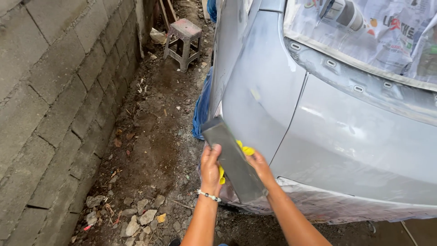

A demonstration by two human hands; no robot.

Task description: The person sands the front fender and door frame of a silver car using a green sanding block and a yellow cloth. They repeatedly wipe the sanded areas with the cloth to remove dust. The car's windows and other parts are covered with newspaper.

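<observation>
Sanding block [233, 159] — gripped between both hands [234, 167].

A grey plastic stool [183, 42] stands on the dirt ground [154, 146] beside a concrete block wall [54, 105]. Loose stones [136, 216] lie near the wall's foot, and a blue tarp [200, 111] hangs further up.

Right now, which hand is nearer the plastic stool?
Left. The left hand grips the grey sanding block on the side facing the stool; the right hand holds the block's far side, against the car panel.
</observation>
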